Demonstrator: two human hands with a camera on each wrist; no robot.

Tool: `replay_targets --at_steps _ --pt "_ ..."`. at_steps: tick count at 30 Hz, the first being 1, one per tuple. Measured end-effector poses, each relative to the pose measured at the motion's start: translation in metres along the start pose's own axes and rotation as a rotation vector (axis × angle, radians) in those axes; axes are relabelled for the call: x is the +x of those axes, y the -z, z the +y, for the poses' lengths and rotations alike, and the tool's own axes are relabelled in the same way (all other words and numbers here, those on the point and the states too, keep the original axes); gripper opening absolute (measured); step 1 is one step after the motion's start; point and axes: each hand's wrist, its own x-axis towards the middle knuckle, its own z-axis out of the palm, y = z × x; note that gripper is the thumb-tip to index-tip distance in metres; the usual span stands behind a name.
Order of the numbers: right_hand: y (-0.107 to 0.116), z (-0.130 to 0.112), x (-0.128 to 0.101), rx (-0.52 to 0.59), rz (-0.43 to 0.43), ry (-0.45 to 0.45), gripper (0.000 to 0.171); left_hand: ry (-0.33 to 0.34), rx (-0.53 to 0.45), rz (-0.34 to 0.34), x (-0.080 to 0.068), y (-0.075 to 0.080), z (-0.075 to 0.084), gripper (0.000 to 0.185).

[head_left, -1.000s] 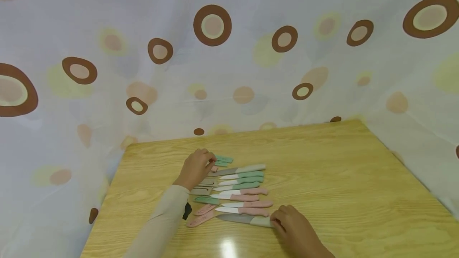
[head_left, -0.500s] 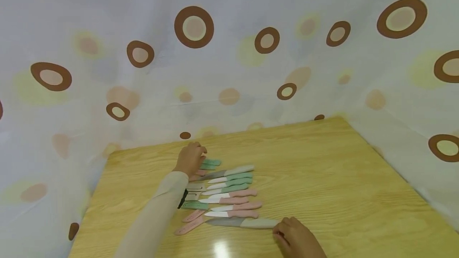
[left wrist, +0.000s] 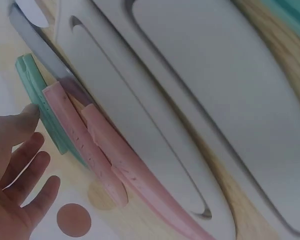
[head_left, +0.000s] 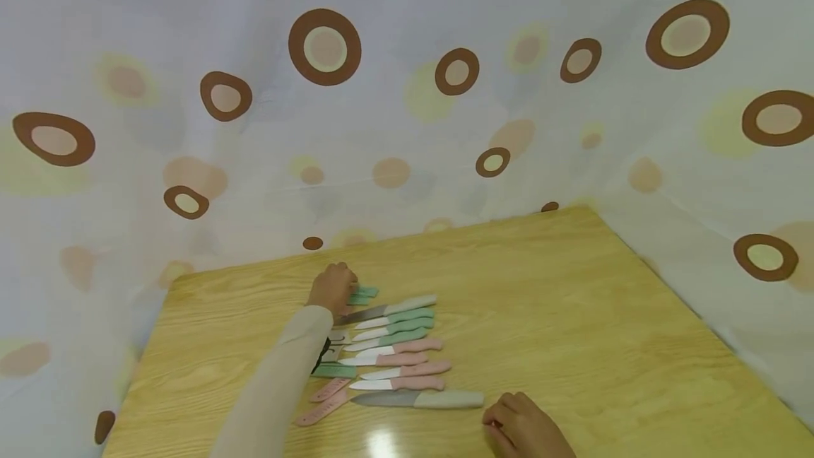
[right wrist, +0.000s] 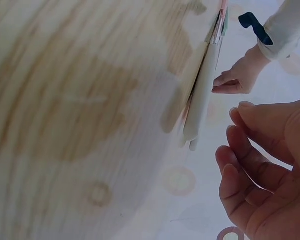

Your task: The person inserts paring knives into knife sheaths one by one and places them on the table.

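Seemingly uncontained, knives [head_left: 397,345] on table [head_left: 572,316], left hand [head_left: 332,287] touching green sheaths [head_left: 362,295]

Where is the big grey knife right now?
In the head view the big grey knife lies at the near end of the knife row, just left of the right hand, which does not touch it.

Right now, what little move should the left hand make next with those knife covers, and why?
Probably curl its fingers around a green cover. The left hand rests at the far end of the row, fingers straight and just touching the green covers, holding nothing. The right hand lies apart from the big gray knife, so the left hand seems the one at work.
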Motion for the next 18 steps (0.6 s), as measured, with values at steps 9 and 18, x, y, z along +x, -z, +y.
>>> replay_targets --at_steps 9,18 --pt "-0.0005 -0.0007 -0.0012 -0.016 0.03 0.033 0.007 0.003 -0.194 -0.069 0.0008 -0.0053 -0.0079 0.013" --pt "-0.0002 -0.0026 -0.0039 -0.024 0.031 0.011 0.009 -0.009 -0.264 -0.066 0.0029 -0.0076 -0.009 0.018"
